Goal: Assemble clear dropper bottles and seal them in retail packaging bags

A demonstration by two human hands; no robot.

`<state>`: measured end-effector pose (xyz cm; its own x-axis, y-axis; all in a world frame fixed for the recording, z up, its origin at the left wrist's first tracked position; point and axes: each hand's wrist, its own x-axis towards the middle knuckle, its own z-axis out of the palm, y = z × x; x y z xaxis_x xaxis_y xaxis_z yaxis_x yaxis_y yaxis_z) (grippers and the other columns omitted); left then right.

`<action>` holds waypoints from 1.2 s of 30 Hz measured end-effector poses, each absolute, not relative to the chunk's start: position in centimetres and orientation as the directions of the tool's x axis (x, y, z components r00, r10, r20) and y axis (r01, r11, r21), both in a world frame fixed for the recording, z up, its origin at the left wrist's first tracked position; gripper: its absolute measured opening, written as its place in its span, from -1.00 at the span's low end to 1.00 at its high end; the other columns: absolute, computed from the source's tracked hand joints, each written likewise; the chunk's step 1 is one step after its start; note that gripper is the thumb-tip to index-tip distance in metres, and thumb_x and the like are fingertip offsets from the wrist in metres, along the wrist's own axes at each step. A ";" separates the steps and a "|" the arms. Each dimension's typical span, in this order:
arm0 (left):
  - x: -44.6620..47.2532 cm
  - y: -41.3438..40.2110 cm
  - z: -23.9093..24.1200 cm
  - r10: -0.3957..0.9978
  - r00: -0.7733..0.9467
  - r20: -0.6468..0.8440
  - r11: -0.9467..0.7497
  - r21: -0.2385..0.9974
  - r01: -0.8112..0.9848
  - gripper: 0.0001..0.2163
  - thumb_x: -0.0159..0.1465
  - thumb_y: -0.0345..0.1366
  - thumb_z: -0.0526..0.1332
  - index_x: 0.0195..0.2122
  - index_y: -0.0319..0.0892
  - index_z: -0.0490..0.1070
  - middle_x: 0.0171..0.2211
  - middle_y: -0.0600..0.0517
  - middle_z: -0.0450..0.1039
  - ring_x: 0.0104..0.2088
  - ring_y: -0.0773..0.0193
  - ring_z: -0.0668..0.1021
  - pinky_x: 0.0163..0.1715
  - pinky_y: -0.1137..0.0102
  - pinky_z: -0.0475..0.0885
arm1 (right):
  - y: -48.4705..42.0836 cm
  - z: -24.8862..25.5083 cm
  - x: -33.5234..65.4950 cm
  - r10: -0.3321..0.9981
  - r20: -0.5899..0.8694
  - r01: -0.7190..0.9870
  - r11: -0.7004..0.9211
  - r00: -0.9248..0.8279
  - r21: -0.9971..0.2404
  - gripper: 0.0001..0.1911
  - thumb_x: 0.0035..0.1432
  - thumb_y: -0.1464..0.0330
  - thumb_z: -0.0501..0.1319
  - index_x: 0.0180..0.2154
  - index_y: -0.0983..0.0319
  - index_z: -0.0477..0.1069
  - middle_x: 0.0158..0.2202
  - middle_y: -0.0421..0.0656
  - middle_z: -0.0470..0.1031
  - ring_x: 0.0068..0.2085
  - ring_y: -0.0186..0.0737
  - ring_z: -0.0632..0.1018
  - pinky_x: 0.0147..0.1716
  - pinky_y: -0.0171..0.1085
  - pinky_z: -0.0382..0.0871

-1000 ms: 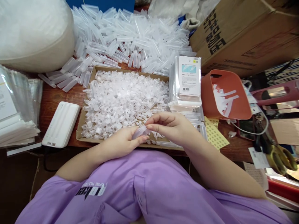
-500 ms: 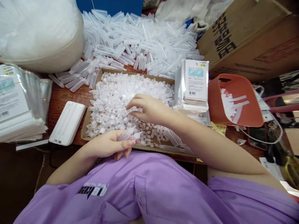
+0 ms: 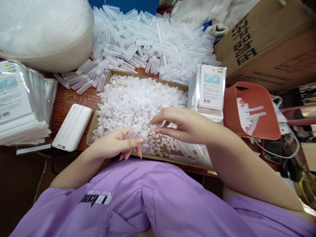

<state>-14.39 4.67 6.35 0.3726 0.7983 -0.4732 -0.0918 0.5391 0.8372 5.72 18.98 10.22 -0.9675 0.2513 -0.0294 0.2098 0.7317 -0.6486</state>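
Note:
My left hand [image 3: 116, 143] is closed on a few translucent plastic tubes [image 3: 132, 134] with narrow nozzle tips pointing up and right. Its thumb lies across them, just above the near edge of a shallow cardboard tray [image 3: 92, 126]. To the right, my right hand [image 3: 184, 123] is close to these tips, thumb and fingers drawn together around a small clear plastic piece [image 3: 155, 126]; its exact shape is blurred. Beneath both hands the tray holds a heap of clear nozzle caps [image 3: 128, 98], with tiny tips [image 3: 160, 143] strewn along the near side.
Loose tubes [image 3: 153, 36] are piled behind the tray. At left stand a filled white tub [image 3: 61, 61], packaging bags [image 3: 14, 95] and a white power bank [image 3: 72, 127]. At right are a packet stack [image 3: 211, 87], an orange bin [image 3: 269, 118] and a cardboard box [image 3: 266, 42].
My right hand has come from over the cap heap toward the right and nearer to me, now close to the tubes. The left hand keeps its hold. The view has shifted slightly.

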 end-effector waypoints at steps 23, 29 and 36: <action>-12.0 5.9 7.9 0.874 0.191 -0.447 0.384 0.875 0.295 -0.67 0.22 -0.03 0.27 -0.25 -0.23 0.52 -0.40 0.10 0.45 -0.32 0.25 0.46 -0.31 0.46 0.29 | 15.4 9.2 8.5 0.468 -0.135 0.442 0.646 -0.874 -0.622 -0.54 0.33 0.04 0.03 -0.32 0.24 0.48 -0.42 -0.11 0.53 -0.40 -0.25 0.51 -0.44 -0.31 0.27; -11.7 5.8 7.8 0.887 0.180 -0.426 0.327 0.853 0.407 -0.69 0.24 -0.06 0.24 -0.25 -0.24 0.53 -0.39 0.07 0.50 -0.35 0.23 0.49 -0.34 0.44 0.32 | 14.7 8.8 8.0 0.484 -0.223 0.509 0.609 -0.846 -0.608 -0.52 0.38 0.10 -0.07 -0.34 0.23 0.47 -0.46 -0.12 0.51 -0.42 -0.24 0.49 -0.46 -0.31 0.25; -11.8 5.7 7.5 0.902 0.148 -0.406 0.301 0.837 0.457 -0.69 0.26 -0.06 0.22 -0.23 -0.22 0.56 -0.32 0.02 0.60 -0.30 0.18 0.57 -0.31 0.42 0.39 | 13.8 7.9 8.3 0.518 -0.051 0.406 0.602 -0.854 -0.688 -0.74 0.32 0.26 0.06 -0.12 0.25 0.43 -0.26 -0.05 0.55 -0.24 -0.21 0.55 -0.25 -0.28 0.38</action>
<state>-11.77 5.71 7.52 0.1479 0.9019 -0.4059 0.4574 0.3015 0.8366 8.25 13.80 7.89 -0.8537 0.5182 -0.0510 0.4063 0.6017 -0.6877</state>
